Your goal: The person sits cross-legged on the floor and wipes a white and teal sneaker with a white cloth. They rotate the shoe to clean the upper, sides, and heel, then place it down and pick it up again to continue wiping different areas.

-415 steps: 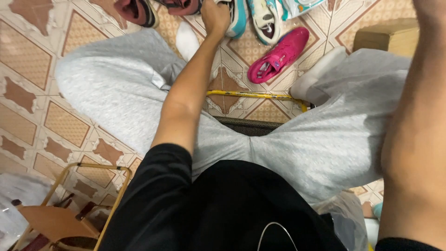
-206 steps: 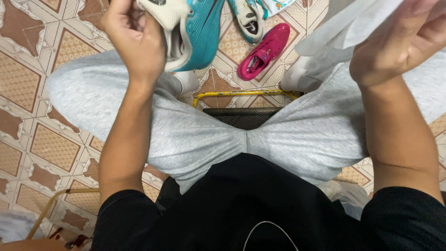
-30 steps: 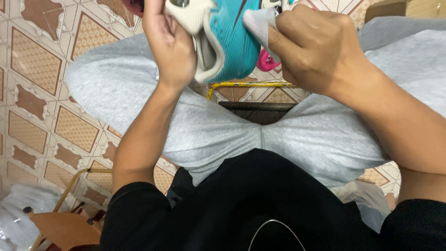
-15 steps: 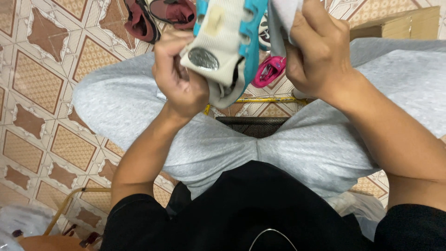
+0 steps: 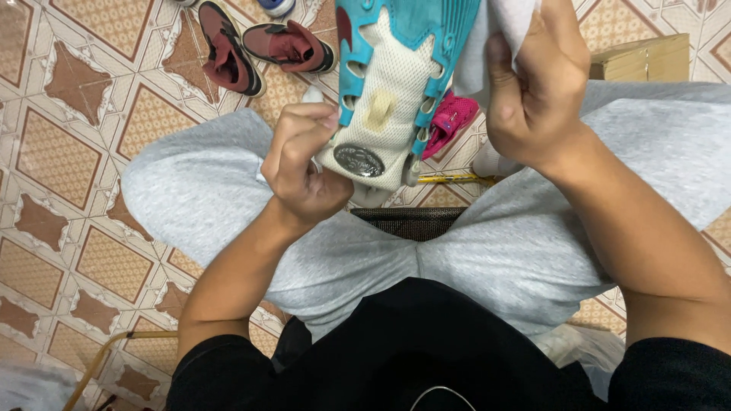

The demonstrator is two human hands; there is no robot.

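Left hand [image 5: 304, 171]: grip closed on the heel end of the teal shoe [image 5: 396, 84], fingers curled against its lower edge. Right hand [image 5: 537, 91]: grip closed on a pale grey cloth [image 5: 502, 23], pressed to the shoe's right side.

Shoe held above the lap, between the two hands. Long axis runs away from the body, heel toward the person, toe out of view past the top edge. Sole faces the camera: cream mesh-textured centre, teal ribbed border with cut-outs, a round dark grey emblem near the heel.

Beyond the grips, on the tiled floor [image 5: 53, 152]: a pink shoe [image 5: 451, 120] just behind the held shoe; two maroon shoes [image 5: 255, 47] further left. A cardboard box [image 5: 636, 59] lies right of the right hand.
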